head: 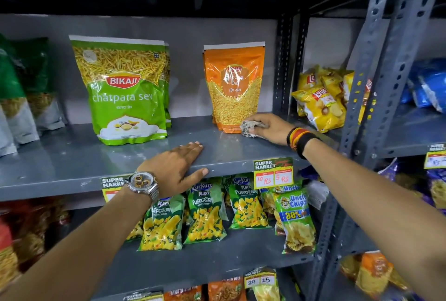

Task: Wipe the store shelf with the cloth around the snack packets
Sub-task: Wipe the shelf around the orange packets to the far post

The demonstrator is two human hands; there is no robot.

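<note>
A grey metal shelf (72,160) runs across the middle of the head view. On it stand a green Bikaji chatpata sev packet (123,93) and an orange Bikaji moong dal packet (234,90). My right hand (270,129) presses a crumpled grey cloth (249,128) on the shelf, right against the orange packet's lower right corner. My left hand (178,168) lies flat on the shelf's front edge with its fingers spread and the thumb hooked under the lip. It holds nothing.
Dark green packets (21,88) stand at the shelf's left end. Yellow Lays bags (321,100) lie past the upright post (284,64) on the right. Puffcorn and Uncle Chips packets (205,216) fill the shelf below. A price tag (274,172) hangs on the shelf's front lip.
</note>
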